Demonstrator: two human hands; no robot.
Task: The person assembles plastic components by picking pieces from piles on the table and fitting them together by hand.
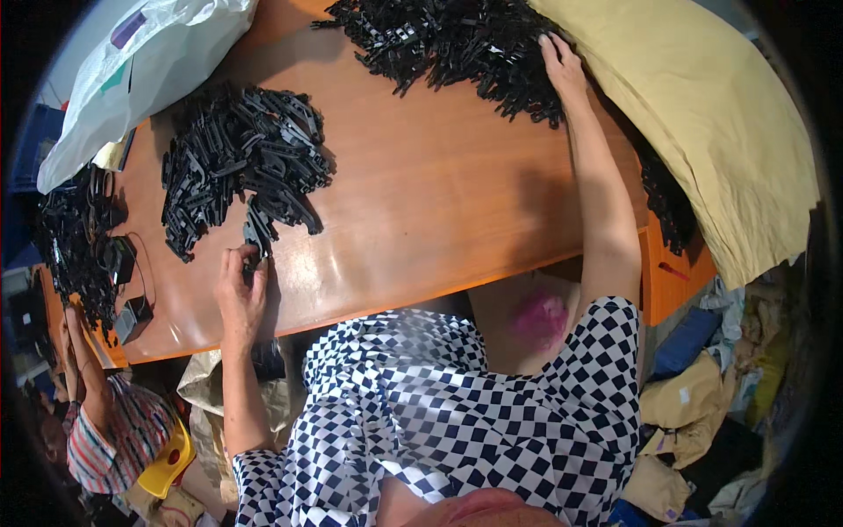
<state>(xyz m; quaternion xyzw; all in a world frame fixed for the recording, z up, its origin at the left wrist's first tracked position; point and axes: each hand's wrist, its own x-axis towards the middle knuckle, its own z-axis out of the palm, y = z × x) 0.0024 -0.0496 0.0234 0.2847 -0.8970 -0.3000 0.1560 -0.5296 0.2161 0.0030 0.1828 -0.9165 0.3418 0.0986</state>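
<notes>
My left hand [241,294] is at the table's near edge, its fingers closed on a few narrow black plastic pieces [255,230]. These pieces lie against the lower end of a heap of long black and dark grey plastic parts [241,158]. Far to the right, my right arm is stretched out across the table. The right hand [566,70] touches the right side of a larger heap of black plastic parts [448,48], fingers extended over it. No piece can be made out in that hand.
The brown table [421,193] carries both heaps. A yellow sack [694,114] leans over its right side, and a white plastic bag [154,70] lies at the far left. Another person [114,430] sits left beside a third black heap [75,237] and small black boxes [133,320].
</notes>
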